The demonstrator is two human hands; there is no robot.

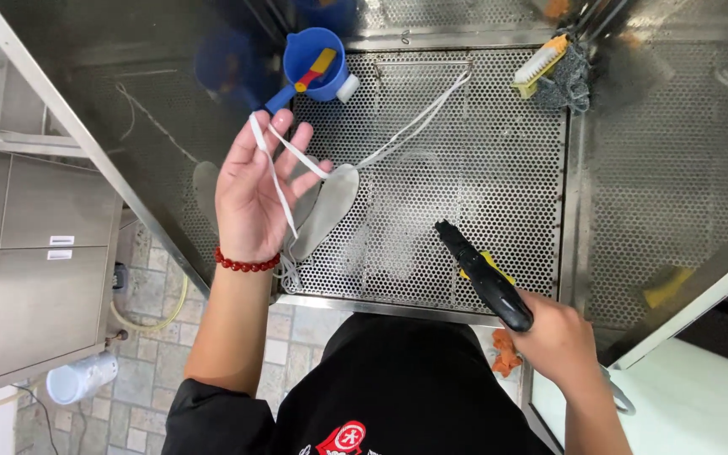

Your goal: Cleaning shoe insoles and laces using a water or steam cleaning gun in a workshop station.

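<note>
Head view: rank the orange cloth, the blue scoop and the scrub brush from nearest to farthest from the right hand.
From the right hand:
1. Orange cloth, just left of it at the sink's front edge.
2. Scrub brush, back right corner.
3. Blue scoop, back left.

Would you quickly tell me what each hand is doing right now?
Left hand: open, palm up, white laces draped across its fingers.
Right hand: closed around a black spray gun.
</note>
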